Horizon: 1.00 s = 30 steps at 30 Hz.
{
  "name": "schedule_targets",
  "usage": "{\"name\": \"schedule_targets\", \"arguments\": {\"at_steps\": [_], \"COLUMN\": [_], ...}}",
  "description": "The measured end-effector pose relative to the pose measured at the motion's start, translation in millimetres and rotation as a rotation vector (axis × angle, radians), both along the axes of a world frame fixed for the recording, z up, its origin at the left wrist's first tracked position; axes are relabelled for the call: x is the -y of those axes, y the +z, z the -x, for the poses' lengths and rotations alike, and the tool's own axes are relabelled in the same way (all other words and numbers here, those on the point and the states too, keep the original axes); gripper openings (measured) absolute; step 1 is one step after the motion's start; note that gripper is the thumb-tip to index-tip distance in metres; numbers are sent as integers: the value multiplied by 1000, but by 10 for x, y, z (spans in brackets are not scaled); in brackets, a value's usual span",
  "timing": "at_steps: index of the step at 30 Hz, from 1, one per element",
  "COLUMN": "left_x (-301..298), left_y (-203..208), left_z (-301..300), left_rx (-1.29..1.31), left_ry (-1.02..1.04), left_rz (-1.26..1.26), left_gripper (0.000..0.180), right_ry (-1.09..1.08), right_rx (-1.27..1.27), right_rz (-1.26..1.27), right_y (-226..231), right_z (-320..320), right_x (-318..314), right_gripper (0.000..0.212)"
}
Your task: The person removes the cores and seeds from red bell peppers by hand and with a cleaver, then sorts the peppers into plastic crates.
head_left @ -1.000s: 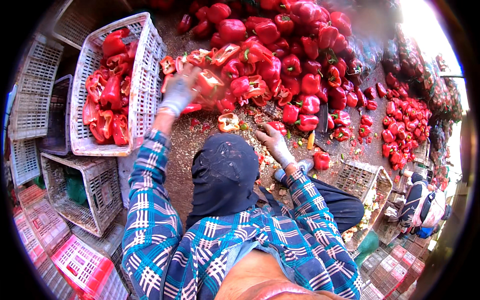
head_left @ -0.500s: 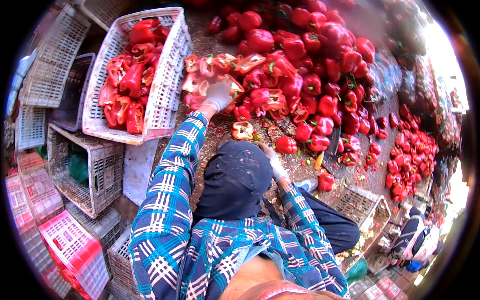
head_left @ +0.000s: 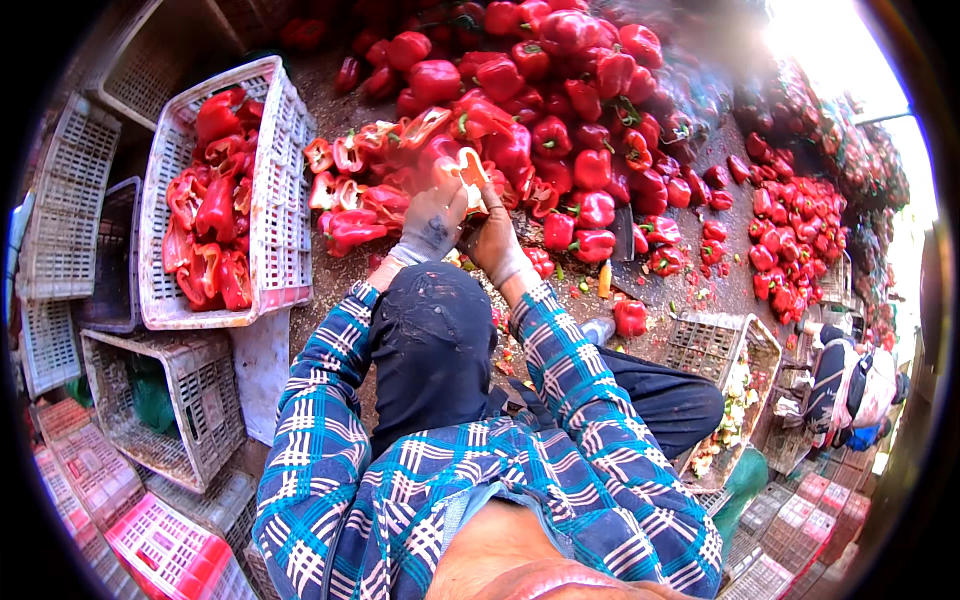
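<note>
A cut red bell pepper, its pale inner side showing, is held up at the near edge of the pepper heap. My left hand, in a dirty grey glove, closes on it from the left. From the right, my right hand grips the same pepper with bent fingers. The two hands almost touch. Whether a small tool is in my right hand is hidden. Cut pepper halves lie just left of my hands, and whole red bell peppers are piled beyond them.
A white plastic crate of cut peppers stands at the left, beside stacked crates. Right of my knee, another crate holds pale scraps. More red peppers are heaped farther right, near filled net bags.
My left hand has drawn back from the cut halves to meet my right hand, which has moved up and forward. Both now hold a cut pepper. The whole view has shifted.
</note>
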<state>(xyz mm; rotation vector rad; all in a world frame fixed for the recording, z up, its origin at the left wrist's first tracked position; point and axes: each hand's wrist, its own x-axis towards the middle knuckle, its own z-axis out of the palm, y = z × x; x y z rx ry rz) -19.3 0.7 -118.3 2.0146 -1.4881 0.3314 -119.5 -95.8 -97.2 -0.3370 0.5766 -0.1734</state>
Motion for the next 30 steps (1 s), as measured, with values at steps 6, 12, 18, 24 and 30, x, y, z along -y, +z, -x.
{"name": "schedule_targets", "arguments": {"at_steps": [6, 12, 18, 24, 30], "left_x": [114, 61, 243, 367, 354], "left_y": [529, 233, 44, -220, -256], "left_z": [15, -293, -51, 107, 152], "left_rx": [-167, -1387, -1733, -1470, -1448], "left_ry": [-64, -213, -38, -13, 66], "left_rz": [257, -57, 129, 216, 135], "left_gripper": [69, 85, 46, 53, 53], "right_ry": [-328, 228, 34, 26, -43], "right_rx": [-132, -170, -338, -650, -769], "right_rz": [485, 819, 1649, 1684, 1802], "right_y": [-277, 157, 7, 87, 6], "right_z": [-21, 144, 73, 155, 212], "right_x": [479, 807, 876, 478, 392], "right_gripper": [27, 35, 67, 62, 50]}}
